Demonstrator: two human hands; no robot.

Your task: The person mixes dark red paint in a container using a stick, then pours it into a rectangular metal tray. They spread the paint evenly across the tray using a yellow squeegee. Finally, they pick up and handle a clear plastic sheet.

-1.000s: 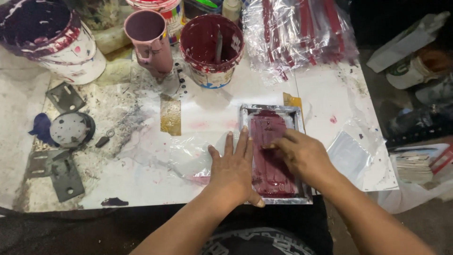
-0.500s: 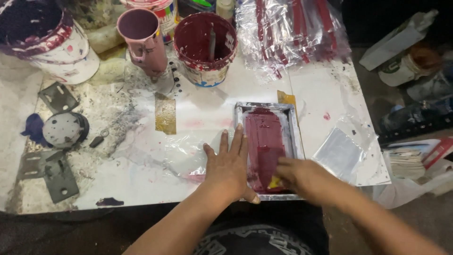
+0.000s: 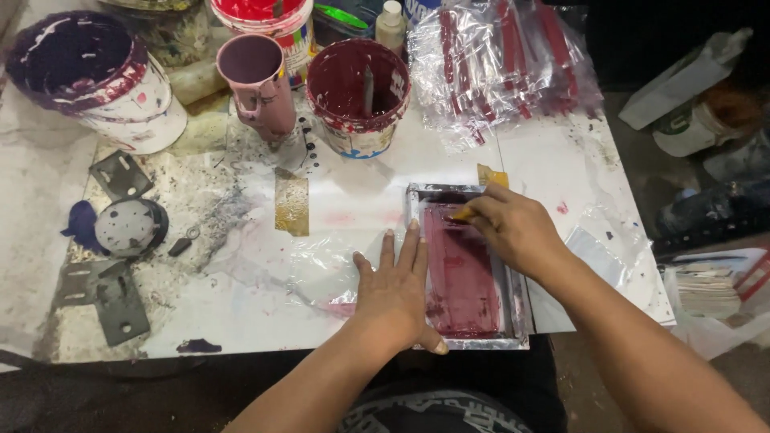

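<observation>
Head view: my left hand (image 3: 399, 293) lies flat and open, steadying the small metal-framed screen (image 3: 465, 269) on the table (image 3: 265, 321); my right hand (image 3: 513, 228) grips a yellow scraper (image 3: 465, 213) at its top edge. Even pressure would spread the maroon ink cleanly.

The left hand (image 3: 399, 293) is laid flat, palm down with fingers spread, while the right hand (image 3: 513, 228) is curled, its grip pinched at the fingertips.
</observation>
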